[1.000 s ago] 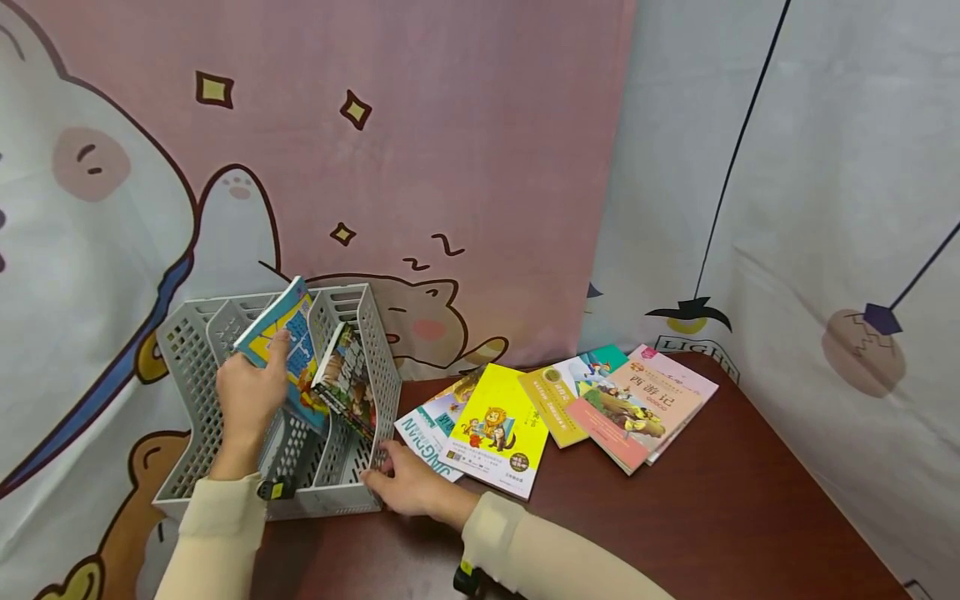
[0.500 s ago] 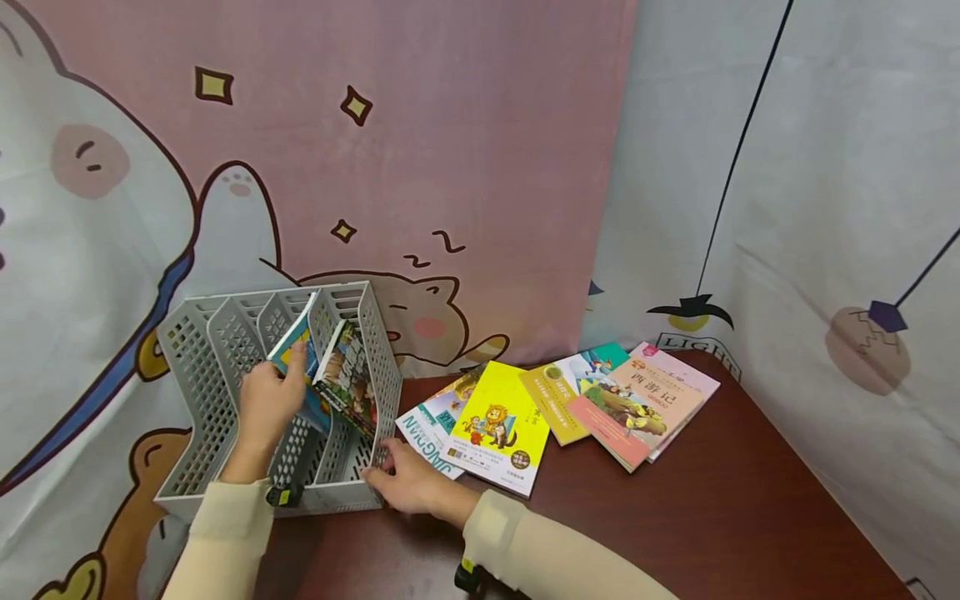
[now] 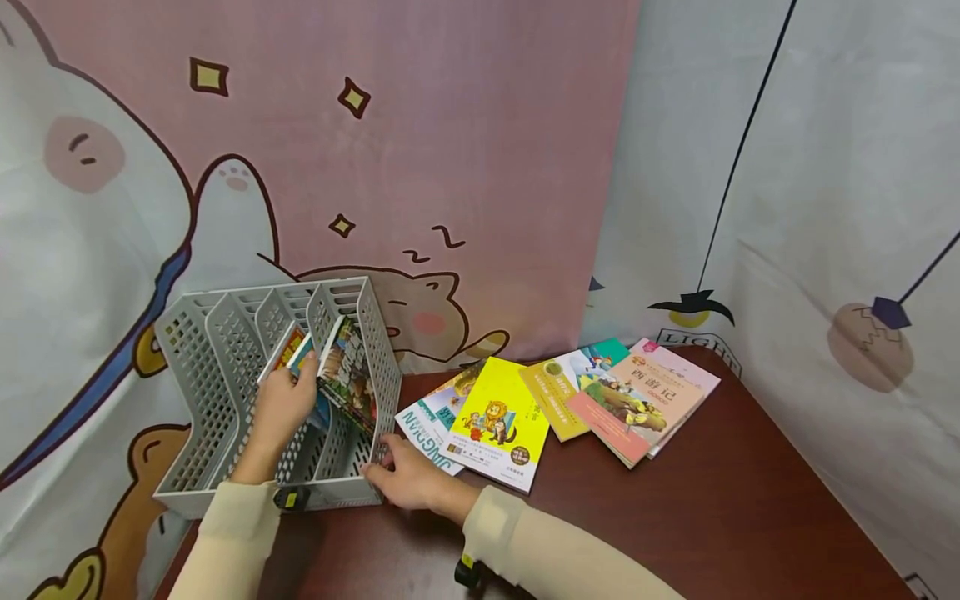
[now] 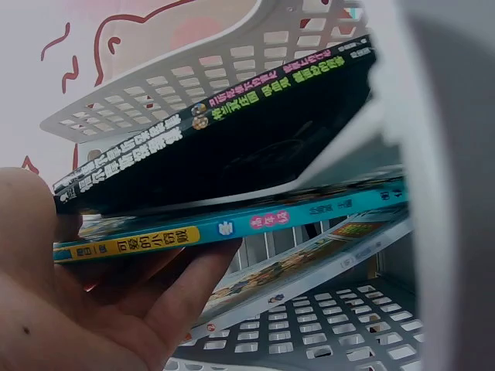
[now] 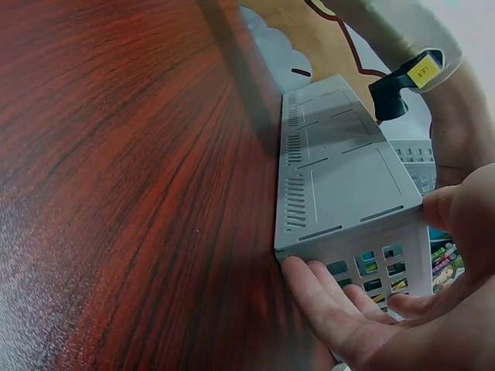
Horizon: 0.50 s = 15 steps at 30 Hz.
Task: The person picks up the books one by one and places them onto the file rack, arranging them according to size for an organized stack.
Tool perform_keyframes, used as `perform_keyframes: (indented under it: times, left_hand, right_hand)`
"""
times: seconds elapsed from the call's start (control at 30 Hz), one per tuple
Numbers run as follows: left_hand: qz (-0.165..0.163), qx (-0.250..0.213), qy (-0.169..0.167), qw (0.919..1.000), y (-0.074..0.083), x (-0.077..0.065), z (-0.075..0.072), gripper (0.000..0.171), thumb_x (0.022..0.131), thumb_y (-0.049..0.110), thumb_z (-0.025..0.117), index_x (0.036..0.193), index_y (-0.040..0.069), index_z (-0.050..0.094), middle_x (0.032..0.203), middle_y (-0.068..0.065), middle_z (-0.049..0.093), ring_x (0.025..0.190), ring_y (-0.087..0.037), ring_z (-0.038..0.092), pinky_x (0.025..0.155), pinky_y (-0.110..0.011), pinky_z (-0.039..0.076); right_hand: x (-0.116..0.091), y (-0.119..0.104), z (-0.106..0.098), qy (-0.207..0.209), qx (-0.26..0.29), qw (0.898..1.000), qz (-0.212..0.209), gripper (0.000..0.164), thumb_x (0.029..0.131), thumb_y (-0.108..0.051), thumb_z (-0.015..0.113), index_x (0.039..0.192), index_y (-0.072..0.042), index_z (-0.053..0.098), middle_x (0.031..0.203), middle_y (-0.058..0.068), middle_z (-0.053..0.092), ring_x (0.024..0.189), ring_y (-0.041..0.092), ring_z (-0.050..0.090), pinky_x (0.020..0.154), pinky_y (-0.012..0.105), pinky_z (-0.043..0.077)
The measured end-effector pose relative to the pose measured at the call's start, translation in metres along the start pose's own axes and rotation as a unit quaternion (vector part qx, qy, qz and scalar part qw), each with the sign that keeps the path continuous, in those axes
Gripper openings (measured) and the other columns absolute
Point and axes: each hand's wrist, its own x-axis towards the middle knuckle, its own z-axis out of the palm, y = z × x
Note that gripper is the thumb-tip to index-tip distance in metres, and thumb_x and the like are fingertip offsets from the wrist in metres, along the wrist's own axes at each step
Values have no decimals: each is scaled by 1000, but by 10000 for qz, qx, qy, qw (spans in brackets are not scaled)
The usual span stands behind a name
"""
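A grey file rack [image 3: 187, 400] with slanted, perforated dividers stands at the left of the table. My left hand [image 3: 281, 417] pinches a blue-spined book [image 4: 178, 232] between thumb and fingers; the book sits partly down in a compartment. Next to it in the rack leans another book with a pale spine [image 4: 298, 282]. Dark-covered books [image 3: 350, 375] tilt in the rightmost compartment, across a divider. My right hand [image 3: 408, 477] grips the rack's front right corner [image 5: 387, 232], thumb on the front edge and fingers against the perforated side.
Right of the rack lie a yellow book [image 3: 498, 425] over a teal-lettered one [image 3: 427, 433], a mustard-coloured book [image 3: 553, 402] and a pink book [image 3: 637, 400]. They rest on the dark red-brown table [image 3: 675, 525]. A printed curtain [image 3: 487, 167] hangs behind.
My left hand has moved right and slightly down with the blue book, which now sits lower in the rack. A red-and-yellow cover shows beside it. My right hand stays at the corner.
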Motion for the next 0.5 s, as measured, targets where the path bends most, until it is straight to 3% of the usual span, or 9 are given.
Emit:
perform_keyframes:
  times: [0.23, 0.5]
  left_hand:
    - [-161, -130, -555, 9982, 2, 0, -2, 76, 111, 75, 26, 65, 16, 39, 51, 4, 32, 44, -17, 29, 43, -36, 33]
    - [-495, -209, -859, 9949, 4, -2, -3, 75, 109, 79, 21, 77, 15, 42, 62, -1, 42, 52, -21, 38, 51, -40, 40]
  right_hand:
    - [0, -1, 0, 6, 14, 10000, 20, 71, 108, -43, 67, 164, -4, 45, 128, 11, 71, 107, 13, 65, 99, 33, 55]
    - [1, 1, 1, -24, 13, 10000, 18, 69, 109, -42, 67, 163, -6, 46, 129, 11, 71, 109, 14, 65, 101, 33, 55]
